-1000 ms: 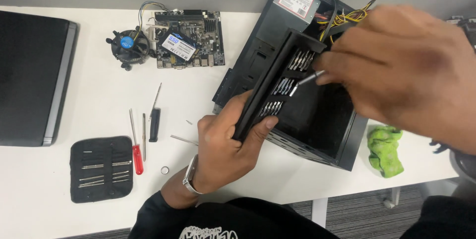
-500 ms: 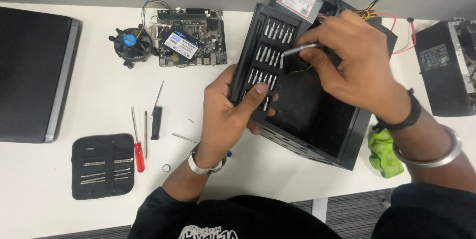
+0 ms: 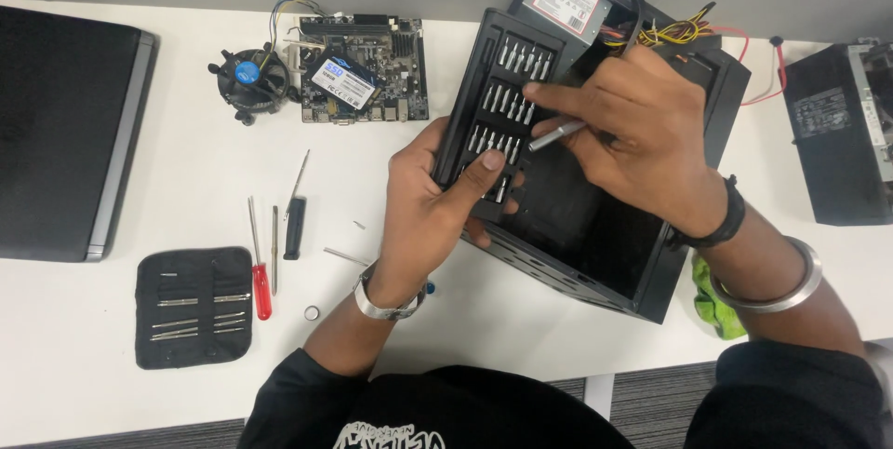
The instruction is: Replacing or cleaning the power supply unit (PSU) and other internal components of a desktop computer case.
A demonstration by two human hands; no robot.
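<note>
White desk (image 3: 139, 160); left hand (image 3: 437, 198) grips bit tray (image 3: 498, 109); right hand (image 3: 633, 133) pinches driver handle (image 3: 556, 136).

A black bit tray (image 3: 498, 109), rows of small silver bits seated in its slots, stood tilted over the open black computer case (image 3: 605, 226). A silver driver handle (image 3: 556, 136) angled across its middle.

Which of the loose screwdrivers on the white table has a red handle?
The long screwdriver lying nearest the black tool pouch. Its handle is red; the one to its right has a black handle.
</note>
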